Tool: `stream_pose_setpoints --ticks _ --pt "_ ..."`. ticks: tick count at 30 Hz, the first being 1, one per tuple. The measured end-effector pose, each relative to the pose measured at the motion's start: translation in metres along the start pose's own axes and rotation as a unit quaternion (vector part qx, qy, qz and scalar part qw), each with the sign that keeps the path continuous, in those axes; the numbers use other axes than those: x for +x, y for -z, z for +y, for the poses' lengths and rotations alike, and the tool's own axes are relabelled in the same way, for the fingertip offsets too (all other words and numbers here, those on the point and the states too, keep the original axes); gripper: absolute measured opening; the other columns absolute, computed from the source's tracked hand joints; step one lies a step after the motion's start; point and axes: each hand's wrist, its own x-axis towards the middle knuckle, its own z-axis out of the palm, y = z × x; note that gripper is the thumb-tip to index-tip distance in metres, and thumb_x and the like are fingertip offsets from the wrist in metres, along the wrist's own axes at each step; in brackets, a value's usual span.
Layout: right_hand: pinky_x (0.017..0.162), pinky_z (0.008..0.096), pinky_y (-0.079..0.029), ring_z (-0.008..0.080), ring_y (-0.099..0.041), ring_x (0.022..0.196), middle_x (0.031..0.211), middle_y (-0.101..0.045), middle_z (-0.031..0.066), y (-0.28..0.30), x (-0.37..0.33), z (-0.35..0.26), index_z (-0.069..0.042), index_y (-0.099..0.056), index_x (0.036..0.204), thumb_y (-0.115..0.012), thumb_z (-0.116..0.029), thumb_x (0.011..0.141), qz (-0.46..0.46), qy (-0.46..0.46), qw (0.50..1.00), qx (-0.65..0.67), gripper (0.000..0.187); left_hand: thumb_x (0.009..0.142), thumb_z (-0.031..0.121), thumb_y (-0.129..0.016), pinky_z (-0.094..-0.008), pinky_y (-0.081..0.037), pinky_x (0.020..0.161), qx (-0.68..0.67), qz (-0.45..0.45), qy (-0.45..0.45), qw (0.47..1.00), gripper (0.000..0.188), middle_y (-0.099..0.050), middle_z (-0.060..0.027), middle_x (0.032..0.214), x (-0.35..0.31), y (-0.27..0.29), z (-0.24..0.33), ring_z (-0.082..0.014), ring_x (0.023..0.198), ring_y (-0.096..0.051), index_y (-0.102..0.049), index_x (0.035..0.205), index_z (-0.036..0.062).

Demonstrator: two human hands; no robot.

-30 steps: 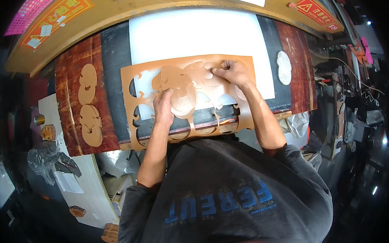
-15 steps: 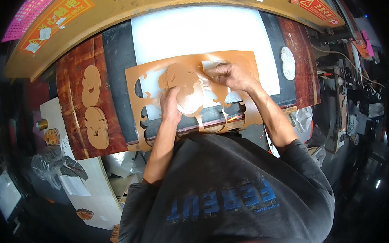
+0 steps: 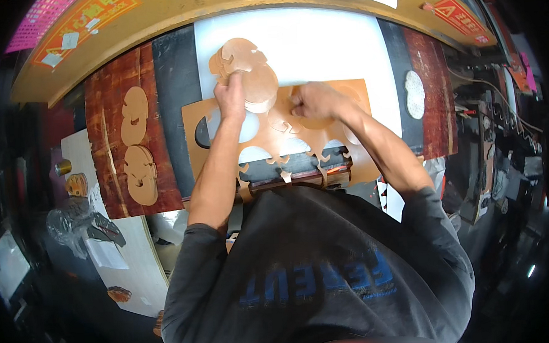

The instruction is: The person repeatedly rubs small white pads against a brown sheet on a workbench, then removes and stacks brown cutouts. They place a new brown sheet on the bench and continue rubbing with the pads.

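My left hand (image 3: 231, 99) is closed on a stack of tan figure-eight-shaped cut pieces (image 3: 258, 79), held over the white board (image 3: 324, 44). Below it, a tan sheet (image 3: 362, 157) full of cut-out openings lies across the board and hangs toward my body. My right hand (image 3: 320, 101) is over the upper right part of this sheet with its fingers curled together. Whatever is between those fingers is hidden.
Two stacks of similar tan pieces, an upper one (image 3: 136, 116) and a lower one (image 3: 141, 175), lie on the reddish wooden surface at left. A whitish figure-eight piece (image 3: 414, 94) rests at right. A yellow machine beam (image 3: 185, 11) spans the far side.
My left hand has carried the stack of cut pieces away from me, up over the white board. The sheet has shifted a little, and my right hand's fingers are curled more tightly.
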Motion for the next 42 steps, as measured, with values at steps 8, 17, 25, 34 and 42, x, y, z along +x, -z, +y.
stream_pose_setpoints --ticks 8,17,25,34,42 --pt "0.072 0.0363 -0.061 0.0281 -0.072 0.083 0.096 -0.076 0.009 -0.036 -0.111 0.002 -0.007 -0.081 0.113 -0.08 -0.004 0.087 0.259 0.169 0.945 0.104 0.026 0.1 0.015 -0.06 -0.0333 -0.052 0.096 0.067 0.03 -0.063 0.995 0.032 -0.074 -0.01 0.119 -0.003 -0.008 -0.006 -0.0172 0.108 -0.066 -0.07 0.123 -0.0053" --pt "0.087 0.0319 -0.061 0.0183 -0.074 0.099 0.113 -0.076 0.0111 0.011 -0.154 0.018 0.003 -0.066 0.132 -0.066 -0.022 0.107 0.51 -0.088 0.663 0.541 0.036 0.103 0.018 -0.059 -0.0341 -0.055 0.092 0.006 -0.061 0.008 0.998 0.032 -0.073 -0.0132 0.118 -0.008 -0.002 0.005 -0.0181 0.109 -0.068 -0.069 0.125 -0.0044" --pt "0.087 0.0431 -0.058 0.0324 -0.073 0.092 0.098 -0.074 0.0218 -0.046 -0.075 -0.053 0.002 -0.066 0.133 -0.071 -0.031 0.098 0.47 -0.082 0.873 0.1 0.049 0.109 0.02 -0.06 -0.0421 -0.061 0.1 -0.172 -0.212 0.167 0.947 0.043 -0.067 -0.0149 0.135 -0.11 -0.033 -0.001 -0.0267 0.118 -0.07 -0.055 0.145 -0.0031" --pt "0.102 0.0446 -0.055 0.0416 -0.07 0.115 0.127 -0.069 0.0283 -0.073 -0.154 0.071 0.005 -0.065 0.138 -0.068 -0.029 0.097 0.363 -0.352 0.854 0.119 0.053 0.105 0.015 -0.066 -0.0413 -0.058 0.105 -0.076 -0.265 0.194 0.941 0.048 -0.064 -0.0147 0.139 -0.113 -0.046 -0.016 -0.025 0.124 -0.067 -0.052 0.149 0.0005" --pt "0.078 0.029 -0.057 0.0106 -0.069 0.083 0.097 -0.077 0.0058 -0.069 -0.17 0.097 0.0 -0.076 0.118 -0.073 -0.026 0.102 0.292 -0.273 0.702 0.59 0.031 0.103 0.018 -0.069 -0.0429 -0.057 0.106 -0.071 -0.315 0.261 0.91 0.052 -0.067 -0.0125 0.137 -0.111 -0.091 -0.047 -0.0257 0.123 -0.068 -0.052 0.15 0.0022"
